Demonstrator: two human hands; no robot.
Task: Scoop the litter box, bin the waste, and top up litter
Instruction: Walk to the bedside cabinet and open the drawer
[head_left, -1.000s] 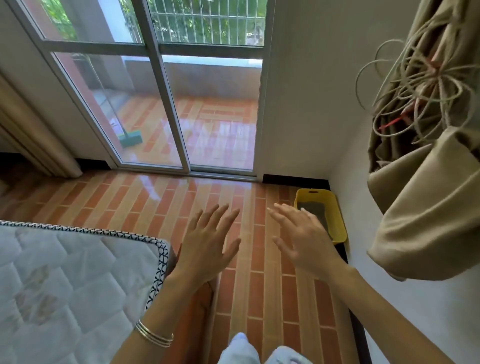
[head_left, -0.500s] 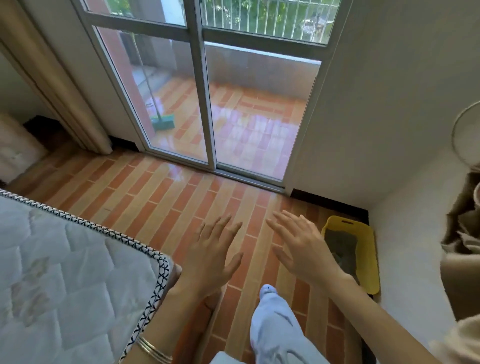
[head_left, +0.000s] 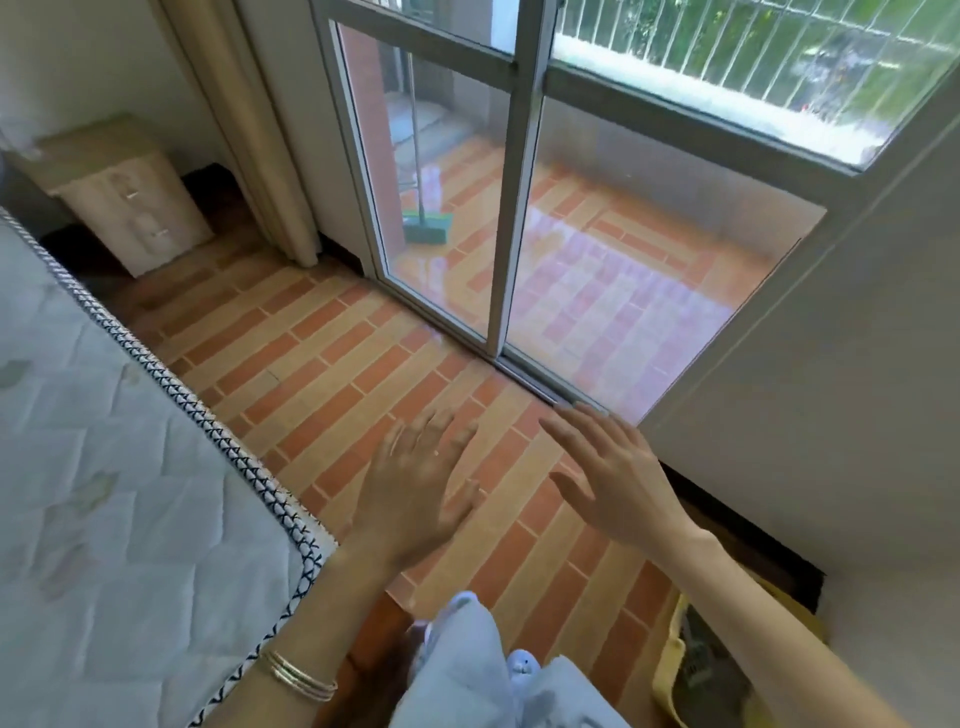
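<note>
I judged nothing of the job started: my left hand (head_left: 415, 483) and right hand (head_left: 618, 483) hovered over the floor (head_left: 322, 374), fingers spread and gripping nothing. The box (head_left: 667, 675) sat at the lower right of the frame, partly hidden by my right forearm (grey litter inside; no scoop, bin or bag in sight). Room to move was narrow, with the mattress (head_left: 114, 493) edge at left, the wall (head_left: 831, 389) at right and the door (head_left: 511, 218) across the top.

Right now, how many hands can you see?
2. The left hand hovers over the orange brick-pattern floor beside the white quilted mattress; the right hand hovers near the silver-framed glass sliding door. No others show.
</note>
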